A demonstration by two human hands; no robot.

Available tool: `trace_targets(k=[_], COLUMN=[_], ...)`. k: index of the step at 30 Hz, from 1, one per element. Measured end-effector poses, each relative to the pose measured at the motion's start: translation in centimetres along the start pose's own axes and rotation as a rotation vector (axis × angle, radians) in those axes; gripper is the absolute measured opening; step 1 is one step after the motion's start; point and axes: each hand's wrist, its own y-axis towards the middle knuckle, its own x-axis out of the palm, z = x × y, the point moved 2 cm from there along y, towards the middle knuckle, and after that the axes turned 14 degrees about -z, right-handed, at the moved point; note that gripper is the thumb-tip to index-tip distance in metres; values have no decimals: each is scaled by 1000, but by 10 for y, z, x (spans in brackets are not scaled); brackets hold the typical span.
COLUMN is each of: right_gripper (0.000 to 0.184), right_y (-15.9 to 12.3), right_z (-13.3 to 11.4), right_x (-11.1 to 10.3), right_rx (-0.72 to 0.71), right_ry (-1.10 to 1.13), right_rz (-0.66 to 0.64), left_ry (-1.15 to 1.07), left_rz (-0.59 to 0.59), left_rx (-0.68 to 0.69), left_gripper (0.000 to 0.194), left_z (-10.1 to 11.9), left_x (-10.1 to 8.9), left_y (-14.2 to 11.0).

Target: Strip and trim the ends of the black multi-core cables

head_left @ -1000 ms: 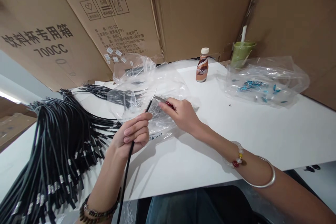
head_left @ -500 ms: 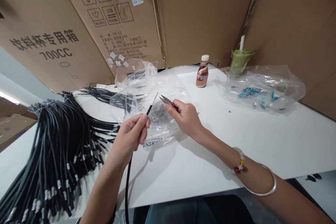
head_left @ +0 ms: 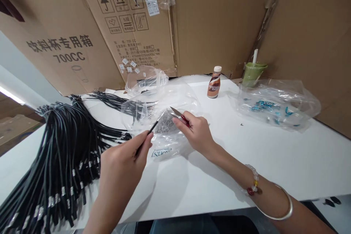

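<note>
My left hand (head_left: 124, 166) is closed around a black cord (head_left: 155, 125), whose thin pale end points up and away to the right. Between the fingers of my right hand (head_left: 197, 131) is a pair of thread snips (head_left: 177, 112) with red handles and pointed metal blades. The blades are parted, close beside the cord's pale tip; contact is hard to make out. Behind and below both lies a clear plastic bag (head_left: 175, 95) holding a heap of tiny silvery pieces (head_left: 166, 124).
A thick bundle of black cords (head_left: 60, 142) with silver-coloured fittings covers the table's left side. A brown drink bottle (head_left: 214, 84), a green cup (head_left: 253, 73) and a clear bag (head_left: 304, 95) with blue pieces stand or lie farther right. Cardboard boxes (head_left: 214, 18) line the back.
My left hand has turned, showing its back, and slid along the cord, which now slants lower. The snips' blades have opened wider near the tip. The view has tilted up and shifted left.
</note>
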Motion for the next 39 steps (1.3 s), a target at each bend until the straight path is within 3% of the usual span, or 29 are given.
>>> trace_targets(k=[8, 12, 16, 22, 25, 27, 31, 35, 39], right_gripper=[43, 41, 42, 43, 44, 45, 46, 46, 46], right_y=[-4, -6, -6, -6, -6, -5, -5, -4, -1], right_z=[-7, -15, -18, -19, -19, -19, -14, -7, -4], right_x=[0, -2, -3, -6, -6, -6, -1, 3, -2], right_rx=[-101, -204, -219, -225, -228, -226, -160, -48, -24], right_ry=[-13, -49, -75, -90, -97, -88, -18, 47, 2], right_rz=[40, 93, 96, 102, 101, 98, 34, -134, -306], left_ry=[170, 277, 420, 697, 807, 820, 665, 251, -186], left_rz=[92, -20, -106, -90, -66, -73, -279, -501, -590], left_rx=[59, 55, 53, 312, 442, 451, 175, -177, -324], left_gripper=[22, 22, 23, 29, 25, 22, 30, 43, 43], left_z=[20, 23, 21, 23, 24, 23, 13, 1, -10], left_x=[-10, -14, -23, -32, -26, -19, -3, 7, 11], left_y=[-2, 10, 22, 18, 14, 11, 9, 7, 12])
